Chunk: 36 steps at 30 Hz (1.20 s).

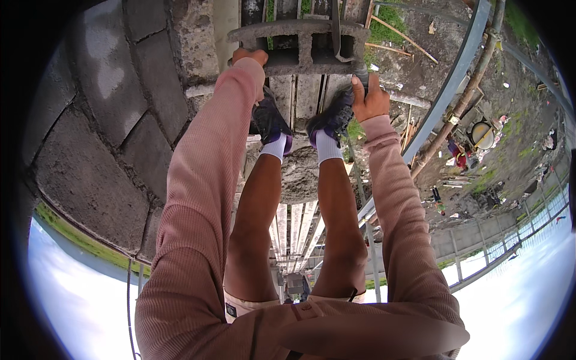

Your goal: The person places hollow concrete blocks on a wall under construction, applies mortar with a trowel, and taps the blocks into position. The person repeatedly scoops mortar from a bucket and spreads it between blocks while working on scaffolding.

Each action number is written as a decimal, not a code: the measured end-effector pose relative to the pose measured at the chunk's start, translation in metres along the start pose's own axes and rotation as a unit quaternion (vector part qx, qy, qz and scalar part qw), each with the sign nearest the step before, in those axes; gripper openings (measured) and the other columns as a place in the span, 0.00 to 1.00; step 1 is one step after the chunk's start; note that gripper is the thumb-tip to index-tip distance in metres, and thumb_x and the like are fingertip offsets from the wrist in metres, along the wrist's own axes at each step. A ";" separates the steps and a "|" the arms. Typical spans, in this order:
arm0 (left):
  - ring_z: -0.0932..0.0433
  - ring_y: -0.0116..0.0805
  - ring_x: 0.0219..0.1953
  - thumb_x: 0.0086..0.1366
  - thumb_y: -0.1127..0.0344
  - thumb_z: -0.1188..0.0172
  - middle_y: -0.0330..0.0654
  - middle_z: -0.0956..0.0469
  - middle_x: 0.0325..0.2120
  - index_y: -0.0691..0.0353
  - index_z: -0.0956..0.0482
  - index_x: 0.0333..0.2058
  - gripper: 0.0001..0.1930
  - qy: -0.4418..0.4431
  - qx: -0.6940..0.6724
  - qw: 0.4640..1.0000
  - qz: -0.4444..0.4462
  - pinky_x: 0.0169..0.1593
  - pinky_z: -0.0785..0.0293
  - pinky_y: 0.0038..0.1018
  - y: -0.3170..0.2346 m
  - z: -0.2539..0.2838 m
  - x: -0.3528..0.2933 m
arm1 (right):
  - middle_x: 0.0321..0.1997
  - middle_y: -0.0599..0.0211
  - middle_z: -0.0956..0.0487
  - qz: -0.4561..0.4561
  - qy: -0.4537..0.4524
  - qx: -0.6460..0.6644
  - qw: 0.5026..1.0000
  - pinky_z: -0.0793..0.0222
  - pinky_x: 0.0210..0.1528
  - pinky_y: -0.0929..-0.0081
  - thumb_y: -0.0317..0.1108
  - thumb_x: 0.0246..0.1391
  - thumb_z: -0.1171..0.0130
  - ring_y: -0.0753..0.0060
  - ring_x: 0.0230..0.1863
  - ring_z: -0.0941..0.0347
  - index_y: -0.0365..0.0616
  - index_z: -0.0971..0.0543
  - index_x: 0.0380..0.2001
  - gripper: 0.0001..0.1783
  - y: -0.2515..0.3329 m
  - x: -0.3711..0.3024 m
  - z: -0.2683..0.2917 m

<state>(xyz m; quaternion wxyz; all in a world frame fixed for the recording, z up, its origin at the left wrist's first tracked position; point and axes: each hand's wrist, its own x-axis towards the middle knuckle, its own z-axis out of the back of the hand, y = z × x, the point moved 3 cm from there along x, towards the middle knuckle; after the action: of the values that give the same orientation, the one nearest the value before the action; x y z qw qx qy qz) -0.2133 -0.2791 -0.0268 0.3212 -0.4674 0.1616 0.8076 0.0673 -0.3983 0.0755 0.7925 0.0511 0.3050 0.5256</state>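
A grey hollow concrete block (305, 55) is held in front of me above the planks, its open cells showing. My left hand (250, 57) is closed over its left end. At the right end, my right hand (371, 101) is closed, thumb up, against the block's lower right corner; its fingertips are partly hidden. A dark bent metal strip (336, 36) crosses the right cell and curves at its lower end. I cannot tell whether it touches my right hand.
A block wall (111, 84) rises close on my left. My dark shoes (331, 114) stand on scaffold planks (307, 96). A blue-grey metal rail (450, 84) and a bamboo pole (459, 105) run along the right. Far below, a person (459, 157) is beside a round container (482, 135) on littered ground.
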 end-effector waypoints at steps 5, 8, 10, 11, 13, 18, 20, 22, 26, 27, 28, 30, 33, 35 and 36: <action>0.20 0.53 0.43 0.43 0.62 0.34 0.56 0.19 0.38 0.71 0.19 0.36 0.22 -0.051 0.003 0.998 -0.020 0.47 0.25 0.38 0.005 -0.002 0.003 | 0.21 0.56 0.23 0.071 -0.086 0.219 0.969 0.29 0.23 0.61 0.49 0.61 0.48 0.50 0.20 0.24 0.39 0.28 0.37 0.21 -0.006 -0.050 0.020; 0.21 0.52 0.42 0.42 0.62 0.36 0.57 0.20 0.38 0.74 0.21 0.36 0.23 -0.035 -0.005 0.999 -0.029 0.47 0.27 0.38 0.005 -0.003 0.005 | 0.21 0.55 0.22 0.156 -0.126 0.233 0.952 0.28 0.23 0.60 0.50 0.60 0.48 0.48 0.20 0.24 0.36 0.28 0.38 0.23 -0.011 -0.074 0.009; 0.21 0.52 0.42 0.42 0.62 0.36 0.57 0.20 0.38 0.74 0.21 0.37 0.23 -0.022 -0.006 1.000 -0.019 0.47 0.28 0.39 0.005 -0.002 0.005 | 0.23 0.52 0.22 0.035 0.000 0.051 0.998 0.28 0.23 0.59 0.50 0.60 0.48 0.44 0.22 0.24 0.36 0.29 0.41 0.24 -0.018 -0.076 -0.016; 0.21 0.53 0.43 0.43 0.61 0.36 0.57 0.20 0.39 0.72 0.21 0.37 0.23 -0.018 0.001 1.000 -0.013 0.47 0.27 0.39 0.004 -0.001 0.006 | 0.23 0.51 0.22 -0.020 0.060 -0.029 0.998 0.27 0.23 0.58 0.50 0.60 0.48 0.43 0.22 0.24 0.36 0.29 0.42 0.24 -0.023 -0.079 -0.022; 0.20 0.54 0.43 0.44 0.61 0.36 0.57 0.19 0.39 0.71 0.20 0.38 0.23 -0.012 0.010 1.000 -0.010 0.47 0.26 0.40 0.003 0.000 0.005 | 0.24 0.48 0.23 0.008 0.023 0.021 0.999 0.29 0.22 0.57 0.49 0.60 0.48 0.40 0.23 0.25 0.36 0.30 0.43 0.23 -0.025 -0.082 -0.026; 0.20 0.54 0.42 0.44 0.63 0.37 0.58 0.19 0.38 0.71 0.20 0.36 0.20 -0.031 -0.003 0.999 -0.016 0.47 0.26 0.40 0.003 -0.001 0.002 | 0.22 0.48 0.24 0.149 -0.085 0.194 0.966 0.30 0.22 0.56 0.46 0.61 0.47 0.40 0.21 0.26 0.36 0.30 0.42 0.21 -0.025 -0.093 -0.014; 0.20 0.54 0.42 0.44 0.63 0.37 0.58 0.19 0.38 0.71 0.20 0.36 0.21 -0.010 -0.013 1.000 0.006 0.47 0.26 0.39 0.005 -0.003 0.002 | 0.21 0.46 0.24 0.044 0.020 0.078 0.996 0.30 0.22 0.57 0.46 0.61 0.47 0.39 0.21 0.26 0.35 0.30 0.42 0.22 -0.030 -0.092 -0.022; 0.20 0.54 0.43 0.44 0.63 0.37 0.58 0.19 0.38 0.71 0.20 0.37 0.21 -0.013 -0.004 1.000 0.003 0.47 0.26 0.39 0.004 -0.003 0.003 | 0.22 0.44 0.24 0.015 0.024 0.036 0.999 0.30 0.22 0.56 0.47 0.61 0.47 0.40 0.21 0.26 0.35 0.30 0.42 0.22 -0.031 -0.091 -0.024; 0.20 0.52 0.44 0.44 0.63 0.37 0.58 0.20 0.40 0.71 0.20 0.38 0.22 -0.022 0.016 1.000 -0.002 0.48 0.26 0.38 0.000 -0.001 0.002 | 0.23 0.45 0.23 0.112 -0.072 0.197 0.971 0.31 0.22 0.56 0.49 0.60 0.46 0.39 0.21 0.26 0.34 0.30 0.41 0.24 -0.026 -0.091 -0.020; 0.20 0.52 0.45 0.44 0.63 0.37 0.58 0.20 0.40 0.72 0.20 0.38 0.22 -0.016 0.009 1.000 0.006 0.49 0.26 0.38 0.000 -0.001 0.002 | 0.23 0.45 0.23 0.181 -0.133 0.256 0.940 0.31 0.22 0.55 0.49 0.59 0.46 0.38 0.21 0.27 0.34 0.31 0.41 0.25 -0.024 -0.092 -0.016; 0.20 0.52 0.45 0.44 0.63 0.37 0.58 0.20 0.41 0.72 0.20 0.39 0.22 -0.015 -0.002 1.000 0.003 0.49 0.26 0.37 -0.001 0.000 0.001 | 0.22 0.48 0.23 0.172 -0.121 0.214 0.954 0.31 0.21 0.56 0.49 0.60 0.46 0.40 0.20 0.26 0.34 0.31 0.42 0.25 -0.024 -0.093 -0.017; 0.20 0.52 0.45 0.44 0.63 0.37 0.58 0.20 0.41 0.72 0.21 0.39 0.23 -0.014 -0.014 1.000 0.022 0.50 0.26 0.37 0.001 -0.001 -0.001 | 0.21 0.53 0.23 0.063 -0.007 0.053 0.997 0.31 0.21 0.57 0.49 0.60 0.47 0.44 0.19 0.26 0.34 0.32 0.43 0.24 -0.030 -0.090 -0.026; 0.20 0.52 0.44 0.44 0.63 0.37 0.58 0.20 0.41 0.72 0.20 0.38 0.22 -0.063 0.000 0.998 -0.013 0.49 0.26 0.38 0.000 0.001 -0.003 | 0.20 0.53 0.24 0.048 -0.003 0.053 0.997 0.32 0.20 0.57 0.47 0.60 0.46 0.45 0.19 0.26 0.34 0.32 0.44 0.24 -0.032 -0.087 -0.029; 0.20 0.52 0.44 0.44 0.64 0.37 0.59 0.20 0.40 0.73 0.21 0.39 0.22 -0.041 0.000 0.999 0.012 0.49 0.26 0.38 0.001 0.000 -0.003 | 0.19 0.49 0.24 0.128 -0.089 0.225 0.962 0.33 0.19 0.56 0.47 0.60 0.46 0.43 0.20 0.26 0.33 0.32 0.45 0.25 -0.027 -0.088 -0.023; 0.20 0.52 0.44 0.44 0.64 0.37 0.59 0.20 0.40 0.73 0.21 0.39 0.22 -0.031 -0.007 0.999 0.017 0.49 0.26 0.38 0.001 0.000 -0.003 | 0.21 0.46 0.23 0.169 -0.112 0.249 0.947 0.32 0.20 0.56 0.46 0.59 0.44 0.41 0.21 0.25 0.33 0.31 0.46 0.24 -0.025 -0.089 -0.021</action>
<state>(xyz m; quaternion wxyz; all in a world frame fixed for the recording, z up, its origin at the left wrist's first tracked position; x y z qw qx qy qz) -0.2129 -0.2812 -0.0242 0.3087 -0.4414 0.1539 0.8284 0.0532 -0.4911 0.0870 0.6834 0.3555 0.3225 0.5501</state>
